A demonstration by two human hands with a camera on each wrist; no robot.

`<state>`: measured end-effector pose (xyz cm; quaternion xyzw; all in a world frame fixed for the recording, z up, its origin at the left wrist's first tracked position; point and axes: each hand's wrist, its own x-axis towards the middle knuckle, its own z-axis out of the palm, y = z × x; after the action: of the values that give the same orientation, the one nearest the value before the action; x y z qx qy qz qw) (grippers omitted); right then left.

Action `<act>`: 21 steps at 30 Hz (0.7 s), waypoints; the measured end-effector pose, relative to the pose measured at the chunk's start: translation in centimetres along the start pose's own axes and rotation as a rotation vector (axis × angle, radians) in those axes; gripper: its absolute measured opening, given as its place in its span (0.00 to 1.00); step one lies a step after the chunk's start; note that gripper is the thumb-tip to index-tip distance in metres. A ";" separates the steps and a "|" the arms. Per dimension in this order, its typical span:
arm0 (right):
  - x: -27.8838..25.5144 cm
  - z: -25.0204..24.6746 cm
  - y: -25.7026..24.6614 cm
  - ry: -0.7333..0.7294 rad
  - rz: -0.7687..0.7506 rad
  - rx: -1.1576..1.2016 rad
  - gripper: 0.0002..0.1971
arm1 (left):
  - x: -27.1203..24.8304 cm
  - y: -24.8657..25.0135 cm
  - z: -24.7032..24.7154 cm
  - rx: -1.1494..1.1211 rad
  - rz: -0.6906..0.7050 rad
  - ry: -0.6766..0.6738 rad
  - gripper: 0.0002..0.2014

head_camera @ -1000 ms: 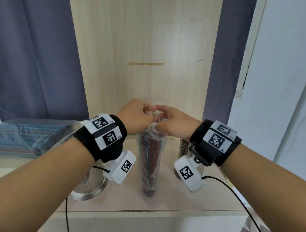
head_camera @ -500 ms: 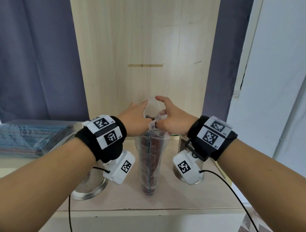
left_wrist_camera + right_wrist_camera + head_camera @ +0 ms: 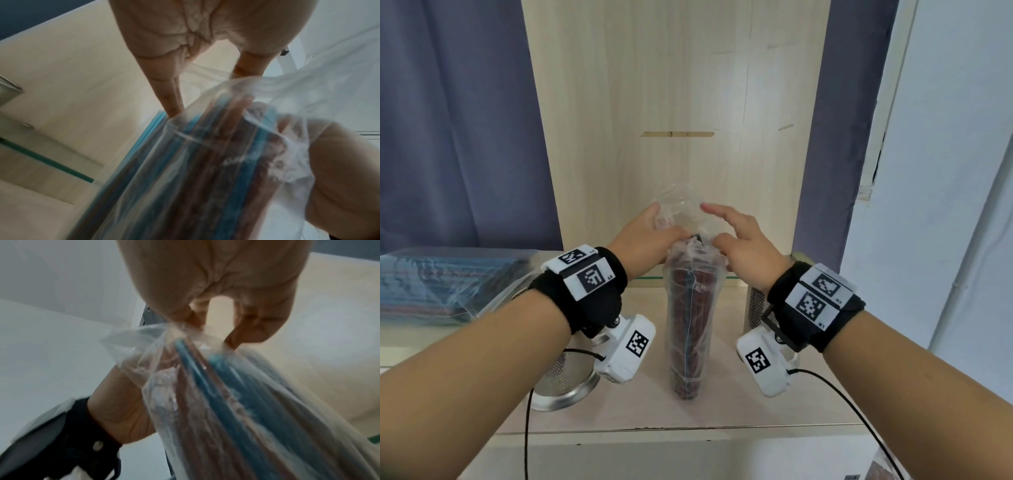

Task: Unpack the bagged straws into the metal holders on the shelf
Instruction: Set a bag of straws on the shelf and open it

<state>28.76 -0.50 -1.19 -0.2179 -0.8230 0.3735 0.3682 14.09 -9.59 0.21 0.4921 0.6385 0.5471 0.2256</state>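
A clear bag of brown and blue straws stands upright in the middle of the wooden shelf. My left hand pinches the left side of the bag's loose mouth. My right hand pinches the right side, its index finger stretched out. The wrist views show the plastic bag pulled taut at my left hand and gathered at my right hand. One perforated metal holder stands under my left wrist. Another metal holder is behind my right wrist. Both are mostly hidden.
A second bag of straws lies flat on the surface at the left. The shelf's wooden back panel rises close behind the bag. Blue curtains hang on both sides. Cables run down from the wrist cameras over the shelf's front edge.
My hands, first close together on the bag's top, have spread apart and come down a little. The bag's mouth has come open between them.
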 end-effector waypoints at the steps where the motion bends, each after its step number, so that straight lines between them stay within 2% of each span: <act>1: -0.5 -0.1 0.2 -0.062 0.009 0.033 0.30 | 0.0 -0.3 -0.1 -0.108 -0.024 -0.038 0.48; 3: -1.6 -0.5 0.3 -0.227 0.046 0.031 0.36 | -0.2 -0.8 -0.9 -0.144 0.008 -0.137 0.64; 5: -2.5 -1.0 0.4 -0.326 0.025 -0.044 0.36 | -0.6 -1.3 -2.0 -0.006 0.106 -0.284 0.69; 7: -2.5 -1.4 0.6 -0.298 -0.037 -0.169 0.28 | -1.0 -1.8 -2.8 0.123 0.135 -0.447 0.61; 9: -2.0 -1.4 1.0 -0.189 -0.126 -0.279 0.21 | -1.4 -2.1 -3.0 0.151 0.165 -0.511 0.43; 11: -1.3 -0.9 1.4 -0.040 -0.223 -0.321 0.19 | -1.3 -2.3 -2.5 0.150 0.233 -0.414 0.25; 12: -1.1 -0.6 1.8 0.049 -0.268 -0.332 0.18 | -1.2 -2.4 -2.3 0.156 0.265 -0.326 0.22; 15: -0.6 0.6 2.7 0.285 -0.332 -0.301 0.16 | -0.8 -2.9 -1.4 0.238 0.368 0.008 0.21; 17: -0.8 1.3 3.3 0.374 -0.339 -0.253 0.14 | -0.9 -3.7 -0.5 0.361 0.452 0.249 0.20; 19: -1.0 2.0 4.2 0.425 -0.326 -0.228 0.14 | -1.1 -4.7 0.4 0.331 0.485 0.371 0.19; 21: -1.6 2.8 4.9 0.463 -0.318 -0.188 0.13 | -1.4 -5.7 1.0 0.243 0.503 0.422 0.19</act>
<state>28.07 0.27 -6.93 -0.1988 -0.7718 0.1738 0.5785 13.30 -9.87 -5.72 0.5332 0.5902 0.5954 -0.1134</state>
